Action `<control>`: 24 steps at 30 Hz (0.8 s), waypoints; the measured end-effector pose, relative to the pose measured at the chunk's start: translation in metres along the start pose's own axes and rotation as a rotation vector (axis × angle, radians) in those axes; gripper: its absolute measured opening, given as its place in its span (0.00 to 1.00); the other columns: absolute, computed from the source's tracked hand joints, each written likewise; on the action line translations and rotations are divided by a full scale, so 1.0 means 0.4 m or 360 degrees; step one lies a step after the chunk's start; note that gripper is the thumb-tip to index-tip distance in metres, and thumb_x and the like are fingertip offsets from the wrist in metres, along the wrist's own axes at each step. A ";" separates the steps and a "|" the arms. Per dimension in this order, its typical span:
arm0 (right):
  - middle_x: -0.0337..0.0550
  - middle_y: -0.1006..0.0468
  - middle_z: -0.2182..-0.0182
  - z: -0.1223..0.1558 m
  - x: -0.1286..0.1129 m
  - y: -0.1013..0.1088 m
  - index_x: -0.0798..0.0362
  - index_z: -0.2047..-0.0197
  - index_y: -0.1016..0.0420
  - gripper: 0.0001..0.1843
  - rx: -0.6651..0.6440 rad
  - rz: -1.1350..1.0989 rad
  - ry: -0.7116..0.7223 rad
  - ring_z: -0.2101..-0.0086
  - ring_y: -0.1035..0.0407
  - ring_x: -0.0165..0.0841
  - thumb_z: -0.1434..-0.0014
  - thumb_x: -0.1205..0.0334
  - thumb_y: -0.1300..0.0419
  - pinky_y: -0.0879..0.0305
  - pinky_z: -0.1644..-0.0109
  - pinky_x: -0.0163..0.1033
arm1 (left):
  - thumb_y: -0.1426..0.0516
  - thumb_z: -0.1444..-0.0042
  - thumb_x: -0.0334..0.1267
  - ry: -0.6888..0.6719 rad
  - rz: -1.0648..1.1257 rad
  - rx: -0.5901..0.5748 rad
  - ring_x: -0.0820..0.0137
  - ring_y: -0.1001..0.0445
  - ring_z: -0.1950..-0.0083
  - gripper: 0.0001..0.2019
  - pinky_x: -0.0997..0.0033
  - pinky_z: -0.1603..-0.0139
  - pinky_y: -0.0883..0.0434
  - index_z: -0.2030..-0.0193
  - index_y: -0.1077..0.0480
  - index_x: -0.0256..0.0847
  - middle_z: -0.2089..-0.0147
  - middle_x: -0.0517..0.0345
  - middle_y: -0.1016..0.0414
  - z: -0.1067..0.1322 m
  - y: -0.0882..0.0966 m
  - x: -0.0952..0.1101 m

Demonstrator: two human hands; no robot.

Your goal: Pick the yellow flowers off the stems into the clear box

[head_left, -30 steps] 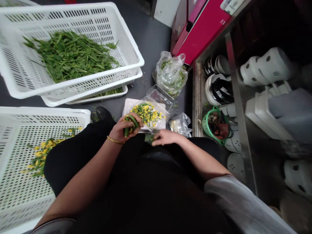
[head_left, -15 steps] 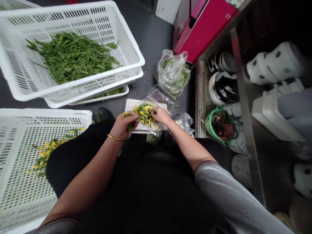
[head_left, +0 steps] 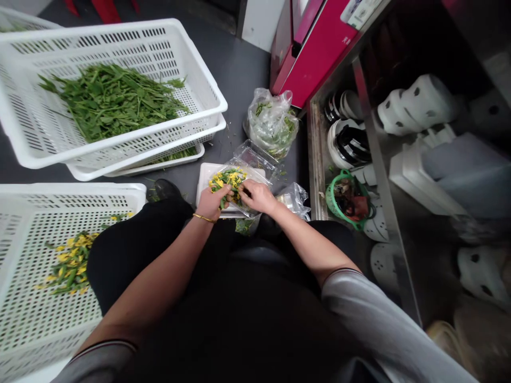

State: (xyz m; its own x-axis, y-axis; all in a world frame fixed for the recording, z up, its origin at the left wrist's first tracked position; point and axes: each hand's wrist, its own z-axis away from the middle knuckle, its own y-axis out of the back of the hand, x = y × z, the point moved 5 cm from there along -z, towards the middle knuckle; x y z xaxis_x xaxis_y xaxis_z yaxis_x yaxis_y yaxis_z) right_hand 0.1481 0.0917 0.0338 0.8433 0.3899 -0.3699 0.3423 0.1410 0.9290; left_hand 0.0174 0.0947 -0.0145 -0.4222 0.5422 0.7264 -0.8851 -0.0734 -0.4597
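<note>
My left hand (head_left: 213, 202) is closed round a bunch of small green vegetables with yellow flowers (head_left: 228, 178), held over a white tray (head_left: 203, 183). Close beside it on the right, my right hand (head_left: 259, 196) has its fingers bent together against the edge of the bunch; what they pinch is hidden. Under the hands, clear plastic packaging (head_left: 258, 159) lies partly across the tray and beyond its far edge. More of the yellow-flowered vegetables (head_left: 72, 263) lie in a white slotted basket (head_left: 40, 314) to the left.
A large white basket (head_left: 199, 69) of leafy greens (head_left: 120, 101) is stacked at the far left. Beyond the tray stands a clear bag of greens (head_left: 271, 125); a crumpled bag (head_left: 295, 199) lies nearer. On the right are a metal shelf (head_left: 383, 159) and a green basket (head_left: 331, 199).
My left hand has moved right and in over the tray with its bunch, close to my right hand. My right hand has drawn slightly back and down. The view has shifted slightly.
</note>
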 end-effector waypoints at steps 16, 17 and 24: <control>0.53 0.23 0.57 0.048 0.139 -0.043 0.56 0.56 0.23 0.16 -0.0719 0.0520 -0.0715 0.58 0.29 0.38 0.40 0.59 0.49 0.37 0.60 0.35 | 0.38 0.60 0.34 0.0183 0.0305 -0.0713 0.77 0.36 0.78 0.09 0.83 0.87 0.47 0.70 0.29 0.33 0.79 0.59 0.35 0.046 -0.018 0.041; 0.55 0.23 0.56 0.023 0.156 -0.078 0.57 0.56 0.23 0.16 -0.0821 0.0516 -0.0792 0.57 0.28 0.40 0.42 0.60 0.47 0.36 0.59 0.35 | 0.37 0.59 0.35 0.0188 0.0288 -0.0714 0.77 0.37 0.79 0.09 0.83 0.88 0.47 0.71 0.30 0.33 0.80 0.60 0.36 0.046 -0.019 0.040; 0.56 0.23 0.56 -0.047 0.188 -0.159 0.58 0.54 0.24 0.19 -0.1057 0.0471 -0.0899 0.59 0.28 0.40 0.50 0.62 0.40 0.35 0.61 0.35 | 0.34 0.61 0.37 0.0205 0.0006 -0.0416 0.81 0.41 0.83 0.14 0.82 0.88 0.49 0.76 0.37 0.35 0.82 0.63 0.38 0.028 -0.010 0.039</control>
State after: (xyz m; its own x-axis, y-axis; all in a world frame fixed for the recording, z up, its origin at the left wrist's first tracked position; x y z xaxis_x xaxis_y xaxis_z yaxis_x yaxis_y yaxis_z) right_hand 0.1820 0.1291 -0.0529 0.9954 0.0156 0.0947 -0.0809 0.6682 0.7396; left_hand 0.0120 0.0938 0.0044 -0.3821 0.6454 0.6614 -0.7960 0.1337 -0.5904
